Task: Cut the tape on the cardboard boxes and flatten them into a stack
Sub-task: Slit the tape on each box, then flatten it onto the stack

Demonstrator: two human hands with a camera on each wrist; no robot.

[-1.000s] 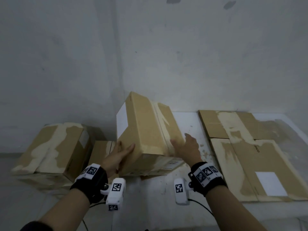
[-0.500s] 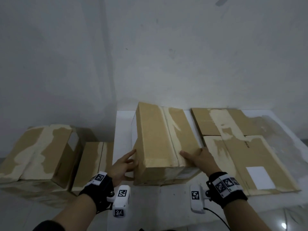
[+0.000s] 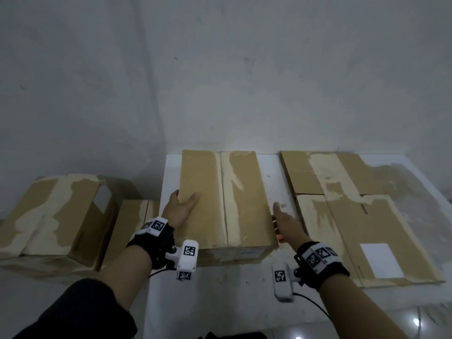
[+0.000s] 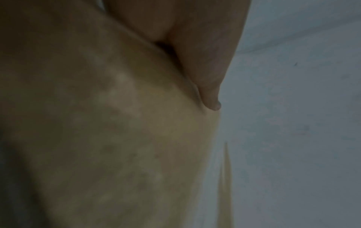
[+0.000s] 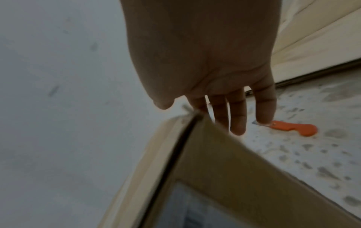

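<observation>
A taped brown cardboard box [image 3: 220, 204] lies flat on the white table [image 3: 232, 289], its tape seam running down the top. My left hand [image 3: 181, 206] rests on the box's left top edge, thumb [image 4: 205, 69] flat on the top face and fingers down the side. My right hand [image 3: 283, 221] hovers just right of the box with straight, spread fingers [image 5: 236, 120] and holds nothing. Under it an orange cutter [image 5: 293, 128] lies on the table; the little finger's tip is at its blade end. In the head view the cutter [image 3: 280, 238] is mostly hidden by the hand.
Flattened cardboard boxes [image 3: 342, 204] lie on the table's right half. Two more taped boxes, a large one [image 3: 56, 211] and a narrow one [image 3: 132, 221], sit on a lower surface to the left. A grey wall stands directly behind the table.
The box went from tilted up to lying flat on the table. My right hand left the box and moved right over the cutter. My left hand shifted up onto the left top edge.
</observation>
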